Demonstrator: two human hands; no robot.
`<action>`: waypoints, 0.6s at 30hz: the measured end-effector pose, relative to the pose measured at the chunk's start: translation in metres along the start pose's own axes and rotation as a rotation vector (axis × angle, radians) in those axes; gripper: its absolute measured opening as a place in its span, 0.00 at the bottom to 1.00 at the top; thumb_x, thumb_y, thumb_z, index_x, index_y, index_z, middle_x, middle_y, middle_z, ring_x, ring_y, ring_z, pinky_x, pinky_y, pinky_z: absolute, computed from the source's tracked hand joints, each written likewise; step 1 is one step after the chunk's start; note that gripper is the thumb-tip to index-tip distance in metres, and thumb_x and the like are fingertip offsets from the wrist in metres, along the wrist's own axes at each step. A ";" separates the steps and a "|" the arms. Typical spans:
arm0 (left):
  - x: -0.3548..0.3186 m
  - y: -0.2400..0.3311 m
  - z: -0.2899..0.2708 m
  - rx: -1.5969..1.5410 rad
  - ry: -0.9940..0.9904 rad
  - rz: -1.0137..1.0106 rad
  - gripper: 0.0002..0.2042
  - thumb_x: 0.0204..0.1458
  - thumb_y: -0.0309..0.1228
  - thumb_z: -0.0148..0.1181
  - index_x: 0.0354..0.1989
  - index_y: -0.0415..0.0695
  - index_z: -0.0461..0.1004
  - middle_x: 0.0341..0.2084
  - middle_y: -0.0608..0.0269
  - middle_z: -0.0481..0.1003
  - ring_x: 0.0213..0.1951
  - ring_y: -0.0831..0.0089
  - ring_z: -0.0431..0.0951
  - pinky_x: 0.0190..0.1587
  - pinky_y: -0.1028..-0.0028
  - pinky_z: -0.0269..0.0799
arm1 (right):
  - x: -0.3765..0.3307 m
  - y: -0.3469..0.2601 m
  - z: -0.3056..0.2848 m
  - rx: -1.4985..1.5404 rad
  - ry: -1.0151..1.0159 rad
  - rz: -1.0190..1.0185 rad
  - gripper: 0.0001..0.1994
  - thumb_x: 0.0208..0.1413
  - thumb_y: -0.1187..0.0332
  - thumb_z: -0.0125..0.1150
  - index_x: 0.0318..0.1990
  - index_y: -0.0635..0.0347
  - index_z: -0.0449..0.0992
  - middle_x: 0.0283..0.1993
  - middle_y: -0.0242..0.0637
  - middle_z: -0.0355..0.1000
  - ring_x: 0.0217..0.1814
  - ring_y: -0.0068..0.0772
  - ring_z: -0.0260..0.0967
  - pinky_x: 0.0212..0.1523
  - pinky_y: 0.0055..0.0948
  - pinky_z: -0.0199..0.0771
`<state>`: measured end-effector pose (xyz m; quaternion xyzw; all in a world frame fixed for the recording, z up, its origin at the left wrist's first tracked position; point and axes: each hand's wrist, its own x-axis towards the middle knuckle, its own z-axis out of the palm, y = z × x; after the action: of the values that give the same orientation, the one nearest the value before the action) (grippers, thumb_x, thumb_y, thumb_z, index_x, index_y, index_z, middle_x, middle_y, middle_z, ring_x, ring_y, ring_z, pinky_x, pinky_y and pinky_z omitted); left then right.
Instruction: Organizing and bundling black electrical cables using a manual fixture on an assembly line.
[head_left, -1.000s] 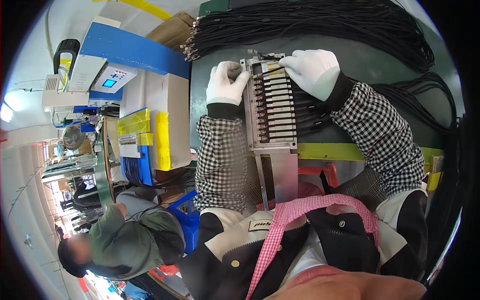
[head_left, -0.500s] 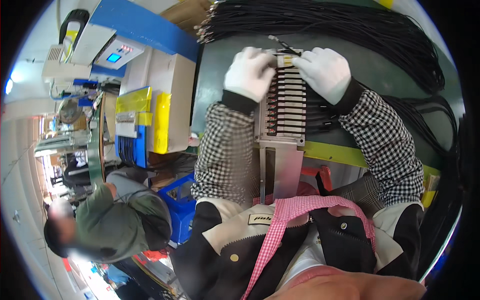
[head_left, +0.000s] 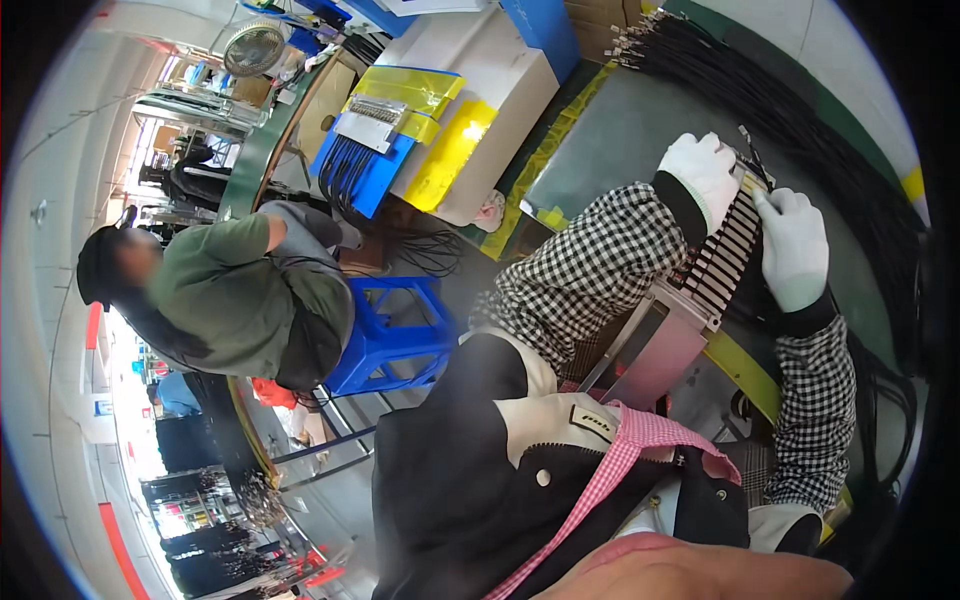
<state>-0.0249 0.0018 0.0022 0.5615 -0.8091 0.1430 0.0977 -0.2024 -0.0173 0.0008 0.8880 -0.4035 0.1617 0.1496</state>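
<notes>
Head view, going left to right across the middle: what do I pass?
Seated co-worker in green → blue stool → left hand → slotted wire fixture → right hand → black cable bundle.

Both hands wear white gloves; sleeves are black-and-white checked. Left hand (head_left: 705, 175) is curled, knuckles up, fingertips pinched together. Right hand (head_left: 795, 250) lies just beside it, fingers extended upward, forearm bent.
</notes>
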 end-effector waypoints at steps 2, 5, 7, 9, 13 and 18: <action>-0.003 0.001 -0.004 -0.002 -0.049 -0.031 0.11 0.40 0.32 0.55 0.33 0.48 0.77 0.37 0.63 0.72 0.43 0.64 0.69 0.41 0.67 0.67 | 0.006 0.018 0.006 0.273 -0.011 0.088 0.13 0.50 0.69 0.54 0.44 0.59 0.72 0.41 0.35 0.69 0.41 0.38 0.66 0.42 0.30 0.67; -0.003 0.002 -0.003 -0.047 -0.015 -0.050 0.10 0.39 0.32 0.55 0.31 0.48 0.77 0.35 0.63 0.73 0.41 0.64 0.69 0.40 0.67 0.68 | 0.013 0.027 0.005 0.509 -0.085 0.193 0.12 0.52 0.65 0.57 0.42 0.60 0.72 0.38 0.37 0.71 0.37 0.39 0.69 0.40 0.30 0.68; -0.002 0.002 0.000 -0.079 0.062 -0.015 0.09 0.40 0.33 0.54 0.30 0.47 0.77 0.34 0.61 0.73 0.40 0.63 0.70 0.39 0.66 0.68 | 0.013 0.031 0.008 0.554 -0.117 0.225 0.13 0.51 0.64 0.58 0.42 0.60 0.72 0.37 0.37 0.72 0.35 0.37 0.69 0.39 0.30 0.68; -0.003 -0.005 -0.008 -0.119 0.036 -0.014 0.09 0.38 0.34 0.54 0.28 0.46 0.76 0.32 0.58 0.74 0.36 0.61 0.71 0.37 0.64 0.69 | 0.022 0.029 0.005 0.645 -0.204 0.274 0.13 0.51 0.64 0.58 0.42 0.60 0.72 0.35 0.37 0.74 0.33 0.36 0.70 0.37 0.29 0.67; -0.001 -0.010 0.013 -0.318 0.172 -0.052 0.11 0.42 0.31 0.51 0.33 0.51 0.78 0.38 0.60 0.76 0.38 0.57 0.73 0.40 0.63 0.71 | 0.010 0.031 0.029 0.520 0.102 0.126 0.10 0.50 0.66 0.57 0.39 0.57 0.73 0.34 0.34 0.71 0.33 0.35 0.68 0.36 0.28 0.67; 0.002 -0.023 0.012 -0.727 0.252 -0.270 0.10 0.49 0.28 0.53 0.39 0.46 0.77 0.37 0.62 0.77 0.35 0.62 0.76 0.39 0.71 0.72 | 0.021 0.025 0.028 0.266 0.218 0.200 0.05 0.48 0.68 0.55 0.34 0.54 0.71 0.35 0.29 0.69 0.36 0.34 0.67 0.40 0.28 0.67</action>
<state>-0.0038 -0.0112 -0.0056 0.5698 -0.7076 -0.0987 0.4061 -0.2041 -0.0581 -0.0128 0.8327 -0.4463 0.3227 0.0571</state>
